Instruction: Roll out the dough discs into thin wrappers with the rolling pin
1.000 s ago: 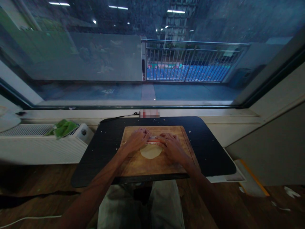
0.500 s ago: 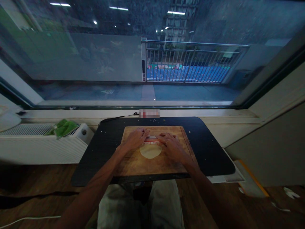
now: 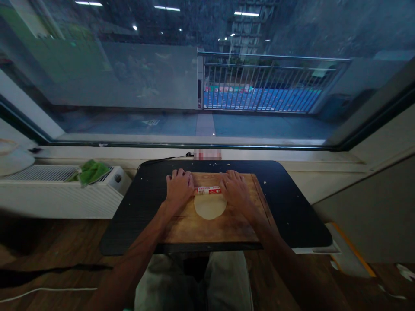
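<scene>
A round, flat piece of pale dough (image 3: 210, 207) lies on a wooden board (image 3: 207, 229). Across its far edge lies a rolling pin (image 3: 209, 190) with a red and white label around its middle. My left hand (image 3: 178, 187) presses flat on the pin's left end, fingers stretched forward. On the right end my right hand (image 3: 235, 187) lies the same way, fingers out. Both ends of the pin are hidden under my palms.
The board sits on a black table (image 3: 292, 207) dotted with flour specks, pushed against a window sill. A black cable (image 3: 162, 159) runs off the table's far edge. A green cloth (image 3: 90, 172) lies on the white radiator (image 3: 48, 190) at left. My knees show below the table.
My hands have slid apart toward the pin's ends, uncovering its labelled middle. The pin sits slightly nearer the dough's far edge, and the view has shifted a little.
</scene>
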A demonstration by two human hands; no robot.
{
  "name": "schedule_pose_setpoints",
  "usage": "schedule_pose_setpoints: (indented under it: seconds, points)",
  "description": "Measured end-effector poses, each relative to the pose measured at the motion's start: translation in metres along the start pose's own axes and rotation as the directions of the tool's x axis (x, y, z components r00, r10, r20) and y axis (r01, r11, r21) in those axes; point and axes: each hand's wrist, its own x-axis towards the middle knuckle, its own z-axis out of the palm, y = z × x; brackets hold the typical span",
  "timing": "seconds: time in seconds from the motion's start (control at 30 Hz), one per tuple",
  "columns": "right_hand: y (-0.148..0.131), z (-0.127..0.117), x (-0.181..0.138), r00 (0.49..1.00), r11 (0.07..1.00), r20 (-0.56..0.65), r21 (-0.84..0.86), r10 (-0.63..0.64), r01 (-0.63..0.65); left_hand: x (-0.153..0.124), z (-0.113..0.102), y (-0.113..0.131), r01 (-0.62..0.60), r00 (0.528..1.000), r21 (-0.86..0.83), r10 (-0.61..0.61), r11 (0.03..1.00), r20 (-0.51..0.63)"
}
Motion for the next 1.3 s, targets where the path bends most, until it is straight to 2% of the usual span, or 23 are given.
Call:
schedule_pose_setpoints:
  seconds: [0.17, 0.4, 0.53, 0.63, 0.77, 1.1, 1.3]
  points:
    - [0.001, 0.003, 0.022, 0.998, 0.998, 0.031, -0.021, 0.063, -0.062, 0.03, 0.007, -0.006, 0.019, 0.999, -0.025, -0.02, 1.0, -0.035]
    - [0.001, 0.006, 0.04, 0.986, 0.984, 0.118, -0.151, 0.113, -0.095, 0.063, 0.019, -0.014, -0.109, 0.993, -0.023, 0.11, 0.994, 0.039]
    - [0.001, 0.004, 0.048, 0.978, 0.976, 0.165, -0.196, 0.126, -0.093, 0.072, 0.022, -0.014, -0.105, 0.992, 0.001, 0.105, 0.994, 0.064]
    - [0.001, 0.004, 0.047, 0.98, 0.976, 0.163, -0.199, 0.117, -0.083, 0.072, 0.021, -0.014, -0.125, 0.988, 0.015, 0.123, 0.992, 0.095]
    - [0.002, 0.006, 0.037, 0.993, 0.974, 0.102, -0.221, 0.06, -0.036, 0.061, 0.018, -0.013, -0.126, 0.985, 0.051, 0.119, 0.991, 0.124]
    - [-0.002, 0.009, 0.014, 0.995, 0.967, 0.086, -0.251, 0.057, -0.034, 0.032, 0.017, -0.007, -0.033, 0.995, 0.051, 0.028, 0.998, 0.101]
    - [-0.004, 0.007, 0.013, 0.994, 0.971, 0.07, -0.232, 0.08, -0.062, 0.032, 0.014, -0.005, -0.002, 0.998, 0.05, -0.001, 0.999, 0.069]
